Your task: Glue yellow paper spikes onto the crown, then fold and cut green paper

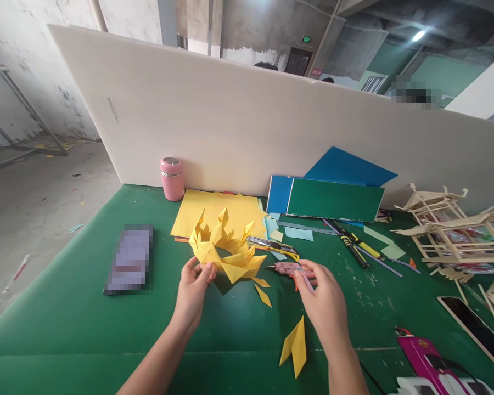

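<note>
Yellow crown: folded paper points in a ring; we have it in front of us over the green table, and cannot tell whether its underside touches.
Left hand: our thumb and fingers pinch the crown's near left edge.
Right hand: our fingers are closed around the handle of the glue gun.
Glue gun: pink, nozzle pointing left, near the crown's right side but apart from it.
Cutter: lying just beyond the glue gun.
Petals: loose and yellow, between our hands, just beside the crown.
Folded piece: two yellow points joined, on our side of the glue gun.
Sheets: yellow, stacked behind the crown.
Flask: pink, upright by the pale board.
Pliers: to our right, near the stick model.
</note>
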`<state>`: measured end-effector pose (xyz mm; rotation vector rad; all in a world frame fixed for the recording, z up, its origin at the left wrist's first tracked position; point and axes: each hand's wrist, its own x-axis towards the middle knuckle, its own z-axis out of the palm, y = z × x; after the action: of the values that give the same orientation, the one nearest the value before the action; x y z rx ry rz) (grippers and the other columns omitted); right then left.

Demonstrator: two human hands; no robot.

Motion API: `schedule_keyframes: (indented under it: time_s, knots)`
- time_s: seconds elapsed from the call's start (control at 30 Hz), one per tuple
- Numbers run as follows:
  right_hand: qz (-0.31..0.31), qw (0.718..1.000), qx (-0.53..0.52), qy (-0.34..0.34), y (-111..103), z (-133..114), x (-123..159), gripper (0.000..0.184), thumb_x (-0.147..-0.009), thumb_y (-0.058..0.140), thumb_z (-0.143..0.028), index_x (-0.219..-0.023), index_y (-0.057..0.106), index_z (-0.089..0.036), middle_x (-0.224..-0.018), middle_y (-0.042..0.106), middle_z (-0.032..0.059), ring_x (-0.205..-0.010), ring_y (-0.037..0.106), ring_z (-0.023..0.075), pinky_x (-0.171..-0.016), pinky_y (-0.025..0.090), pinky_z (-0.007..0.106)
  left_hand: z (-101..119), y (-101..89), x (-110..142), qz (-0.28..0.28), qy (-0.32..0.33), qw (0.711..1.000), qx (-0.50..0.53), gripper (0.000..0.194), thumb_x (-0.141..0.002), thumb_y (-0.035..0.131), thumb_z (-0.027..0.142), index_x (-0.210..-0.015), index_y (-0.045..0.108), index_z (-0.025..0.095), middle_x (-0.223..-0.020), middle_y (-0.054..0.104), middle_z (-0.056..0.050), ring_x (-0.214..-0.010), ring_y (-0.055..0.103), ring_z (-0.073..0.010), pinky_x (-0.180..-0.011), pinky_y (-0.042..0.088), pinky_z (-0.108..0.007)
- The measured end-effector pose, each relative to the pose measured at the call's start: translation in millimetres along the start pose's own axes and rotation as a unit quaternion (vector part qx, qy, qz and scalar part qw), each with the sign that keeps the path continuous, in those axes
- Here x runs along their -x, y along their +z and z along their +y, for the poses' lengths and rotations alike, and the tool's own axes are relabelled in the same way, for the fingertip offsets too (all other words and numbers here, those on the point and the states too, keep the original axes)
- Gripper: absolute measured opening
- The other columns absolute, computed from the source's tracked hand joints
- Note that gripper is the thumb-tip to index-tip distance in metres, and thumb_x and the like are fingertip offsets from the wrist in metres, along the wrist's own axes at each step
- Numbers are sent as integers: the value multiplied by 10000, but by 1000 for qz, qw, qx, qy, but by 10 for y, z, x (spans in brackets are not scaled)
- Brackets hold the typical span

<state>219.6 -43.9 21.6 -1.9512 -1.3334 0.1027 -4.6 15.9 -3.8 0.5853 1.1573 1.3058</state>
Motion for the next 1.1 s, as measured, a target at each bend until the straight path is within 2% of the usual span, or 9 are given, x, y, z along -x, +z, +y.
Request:
schedule_keyframes:
  time_s: [0.13, 0.33, 0.4, 0.5, 0.6, 0.73, 0.83, 1.03, 1.1]
  knots:
    - [-44, 994, 31, 97, -41, 402, 72, 450, -747, 458, -536, -957, 615, -171, -938, 646, 149, -805, 621, 284, -563, 501, 347, -82, 20, 19, 1, 38, 999, 6, 399, -655, 775, 326, -859, 446, 231, -727, 523, 68, -850, 653, -139, -808, 488, -277]
    - [-112, 986, 40, 113, 54, 525, 87, 390, -698, 511, -411, -983, 620, -168, -956, 669, 131, -838, 636, 283, -657, 492, 351, -315, 139, 326, -112, 68, 987, -88, 229, -578, 777, 303, -632, 587, 189, -630, 582, 26, -628, 572, -145, -625, 473, -274]
    - [-113, 985, 58, 116, 72, 519, 71, 365, -700, 489, -350, -977, 638, -166, -975, 671, 134, -864, 633, 286, -679, 483, 349, -403, 160, 421, -189, 114, 958, -186, 110, -634, 713, 236, -718, 654, 197, -779, 661, -24, -754, 606, -184, -722, 484, -316]
    - [-106, 985, 54, 129, 79, 527, 62, 377, -712, 442, -326, -971, 662, -163, -973, 667, 133, -827, 636, 269, -665, 475, 334, -506, 162, 464, -215, 150, 923, -282, 318, -695, 630, 221, -1013, 630, 212, -948, 678, -66, -824, 618, -204, -744, 502, -357]
    - [-66, 988, 30, 135, 76, 558, 70, 395, -704, 430, -357, -948, 677, -168, -943, 660, 124, -790, 629, 260, -643, 471, 330, -527, 149, 441, -201, 142, 933, -262, 466, -746, 582, 237, -1203, 498, 203, -943, 665, -66, -725, 618, -169, -674, 524, -329]
    - [-1, 991, -5, 137, 66, 594, 74, 411, -675, 463, -429, -910, 674, -166, -888, 655, 124, -758, 622, 274, -615, 470, 349, -445, 143, 492, -218, 136, 932, -256, 297, -801, 533, 203, -1098, 511, 213, -931, 663, -63, -719, 653, -167, -677, 542, -317]
    - [7, 986, -57, 154, 62, 594, 71, 407, -666, 499, -460, -911, 650, -172, -828, 675, 109, -687, 632, 269, -586, 473, 357, -395, 164, 562, -302, 207, 871, -328, 193, -830, 461, 133, -942, 589, 224, -1056, 675, -102, -935, 664, -213, -810, 537, -352]
    - [-24, 945, -252, 206, 50, 491, 79, 486, -627, 620, -464, -1009, 533, -175, -790, 704, 69, -584, 652, 218, -534, 503, 321, -392, 300, 477, -441, 301, 618, -577, 586, -711, 415, -45, -1256, 531, 138, -1421, 473, -156, -1311, 424, -303, -1051, 394, -450]
    - [-27, 933, -290, 211, 35, 436, 79, 488, -605, 653, -446, -991, 526, -177, -729, 690, 44, -539, 634, 199, -503, 499, 304, -385, 330, 440, -439, 304, 572, -623, 566, -733, 410, -42, -1267, 525, 105, -1382, 508, -183, -1272, 463, -315, -1023, 419, -445]
